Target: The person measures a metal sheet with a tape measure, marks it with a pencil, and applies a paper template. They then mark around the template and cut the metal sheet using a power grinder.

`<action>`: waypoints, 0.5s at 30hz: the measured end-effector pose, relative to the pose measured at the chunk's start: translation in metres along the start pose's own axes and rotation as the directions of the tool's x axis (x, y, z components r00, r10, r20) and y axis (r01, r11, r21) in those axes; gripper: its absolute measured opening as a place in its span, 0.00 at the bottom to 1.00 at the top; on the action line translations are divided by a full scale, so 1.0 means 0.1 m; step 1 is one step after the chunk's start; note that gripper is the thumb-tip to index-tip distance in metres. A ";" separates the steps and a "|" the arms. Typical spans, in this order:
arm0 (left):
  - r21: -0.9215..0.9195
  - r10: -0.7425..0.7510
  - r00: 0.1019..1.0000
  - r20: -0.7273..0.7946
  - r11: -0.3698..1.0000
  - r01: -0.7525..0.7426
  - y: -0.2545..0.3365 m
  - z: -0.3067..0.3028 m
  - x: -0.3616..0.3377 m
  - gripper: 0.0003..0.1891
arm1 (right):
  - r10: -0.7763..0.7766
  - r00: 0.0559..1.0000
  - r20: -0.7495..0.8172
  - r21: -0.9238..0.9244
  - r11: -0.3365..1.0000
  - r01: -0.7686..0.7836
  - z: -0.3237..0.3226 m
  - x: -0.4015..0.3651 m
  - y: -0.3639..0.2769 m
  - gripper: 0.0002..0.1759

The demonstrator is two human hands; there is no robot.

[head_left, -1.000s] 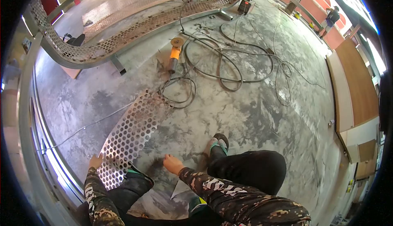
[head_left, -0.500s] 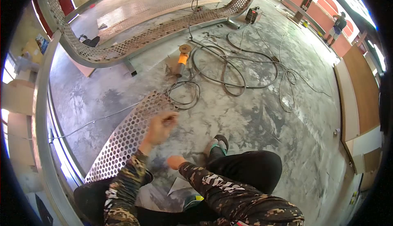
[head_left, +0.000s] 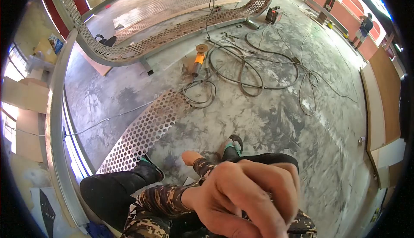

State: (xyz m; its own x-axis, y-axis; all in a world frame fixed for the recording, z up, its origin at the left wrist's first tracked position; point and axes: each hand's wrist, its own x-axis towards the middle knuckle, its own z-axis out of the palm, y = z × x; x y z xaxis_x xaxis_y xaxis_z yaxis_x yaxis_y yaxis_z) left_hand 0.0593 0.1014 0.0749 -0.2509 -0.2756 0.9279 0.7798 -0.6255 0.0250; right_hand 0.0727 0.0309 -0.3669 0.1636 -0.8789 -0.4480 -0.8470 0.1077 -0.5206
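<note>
My left hand (head_left: 248, 195) is large and close to the camera at the lower middle, its fingers curled and bent downward. Whatever it may hold is hidden. Behind it, my right hand (head_left: 192, 157) shows only in part, low near my knees, with its fingers out of sight. A perforated metal sheet (head_left: 142, 130) lies on the floor beside my left foot. Beyond its far end rests an orange angle grinder (head_left: 199, 59) with a round disc, its cable looped on the floor.
A curved metal frame with perforated panel (head_left: 172, 35) stands ahead. Black cables (head_left: 263, 89) coil across the floor, near a welding machine (head_left: 273, 15). Boards (head_left: 381, 104) lean at the right. A person (head_left: 364, 29) stands far off at the right. A metal beam (head_left: 56, 130) runs along the left.
My left hand has swung from above the perforated sheet to the right and up close to the camera, crossing in front of my right arm. The view has shifted slightly.
</note>
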 end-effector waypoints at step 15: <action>0.170 0.147 0.977 -0.155 0.978 -0.120 -0.01 0.21 -0.17 0.18 | -0.001 1.000 -0.014 -0.014 1.000 0.000 2.04 -0.67 -0.40 0.10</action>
State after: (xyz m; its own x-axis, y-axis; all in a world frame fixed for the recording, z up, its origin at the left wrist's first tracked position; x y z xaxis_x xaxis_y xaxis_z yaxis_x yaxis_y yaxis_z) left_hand 0.0753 0.1220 0.0672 -0.2194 -0.4748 0.8523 0.8903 -0.4548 -0.0241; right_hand 0.1992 0.1803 -0.4642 0.1570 -0.8855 -0.4373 -0.8538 0.1009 -0.5107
